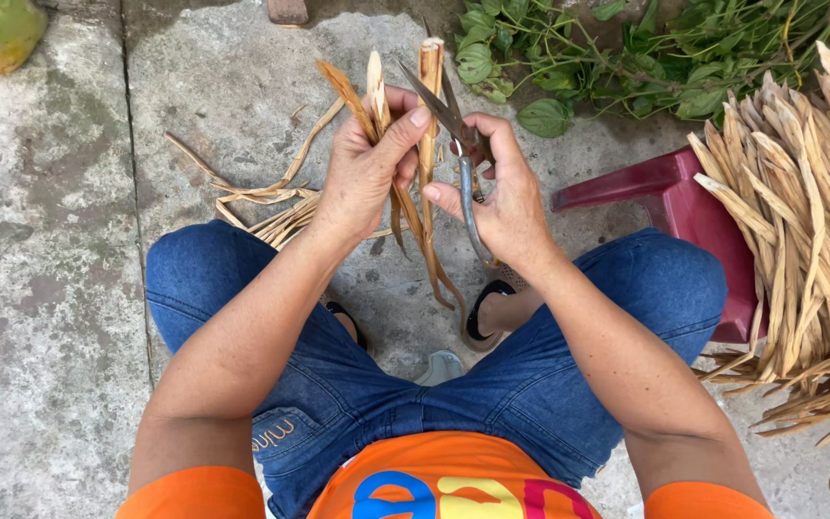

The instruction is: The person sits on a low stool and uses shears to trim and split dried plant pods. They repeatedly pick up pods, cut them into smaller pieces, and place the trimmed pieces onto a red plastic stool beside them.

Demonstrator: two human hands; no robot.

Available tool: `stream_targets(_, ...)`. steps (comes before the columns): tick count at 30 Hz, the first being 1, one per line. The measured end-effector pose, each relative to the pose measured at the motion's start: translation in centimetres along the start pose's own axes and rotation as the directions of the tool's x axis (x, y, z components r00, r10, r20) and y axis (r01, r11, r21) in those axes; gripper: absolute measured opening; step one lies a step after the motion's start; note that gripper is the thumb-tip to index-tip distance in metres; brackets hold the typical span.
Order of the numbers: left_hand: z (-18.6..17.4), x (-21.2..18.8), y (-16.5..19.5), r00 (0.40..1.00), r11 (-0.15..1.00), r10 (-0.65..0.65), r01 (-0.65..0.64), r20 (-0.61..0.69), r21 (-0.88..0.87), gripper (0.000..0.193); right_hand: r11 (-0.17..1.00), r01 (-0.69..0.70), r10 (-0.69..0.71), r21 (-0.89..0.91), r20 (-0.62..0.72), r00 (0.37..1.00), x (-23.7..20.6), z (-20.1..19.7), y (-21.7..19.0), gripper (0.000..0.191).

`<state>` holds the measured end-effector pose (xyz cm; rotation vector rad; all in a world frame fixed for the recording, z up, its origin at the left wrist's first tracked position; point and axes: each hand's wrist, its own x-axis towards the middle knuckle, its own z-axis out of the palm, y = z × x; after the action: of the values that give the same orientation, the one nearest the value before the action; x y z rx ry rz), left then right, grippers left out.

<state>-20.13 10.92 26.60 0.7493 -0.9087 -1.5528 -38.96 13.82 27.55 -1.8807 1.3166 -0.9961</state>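
Rough grey concrete ground point(40, 240) lies beneath a seated person's knees. At right, a big heap of dry tan strips point(799, 221) rests on a red plastic stool point(665, 197). The left hand point(367, 173) clasps a fibrous, split brown stalk point(429, 115) upright; the right hand point(506, 197) grips metal scissors point(453, 125), blades spread against it.

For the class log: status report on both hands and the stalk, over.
Left hand gripping dried stalk. Right hand holding scissors, blades at stalk. Nothing in the way.
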Motion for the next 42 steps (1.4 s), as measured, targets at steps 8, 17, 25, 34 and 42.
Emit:
stream_targets(8, 0.4, -0.4, -0.4, 1.000, 1.000, -0.025, 0.025, -0.002, -0.007, 0.015, 0.998, -0.031, 0.032, 0.057, -0.016, 0.999, 0.1, 0.5, -1.2, 0.075)
stream_targets(17, 0.9, -0.4, -0.8, 0.999, 0.998, 0.037, -0.038, 0.015, 0.046, 0.014, 0.998, -0.056, 0.057, 0.020, -0.067, 0.996, -0.3, 0.5, -1.9, 0.076)
stream_targets(25, 1.3, -0.8, -0.8, 0.998, 0.997, 0.050, -0.052, 0.041, 0.051, 0.015, 0.998, -0.003, 0.007, 0.055, -0.079, 0.997, -0.7, 0.6, -1.4, 0.075)
stream_targets(34, 1.5, -0.7, -0.7, 0.997, 0.996, 0.068, -0.069, 0.038, 0.049, 0.015, 0.994, -0.027, 0.036, 0.110, -0.084, 0.996, -0.6, 0.8, -1.2, 0.065)
stream_targets(42, 1.4, -0.7, -1.0, 0.998, 0.996, 0.058, -0.060, 0.034, 0.070, 0.015, 0.980, 0.019, -0.009, 0.199, -0.053, 0.999, -0.5, 0.7, -1.1, 0.060)
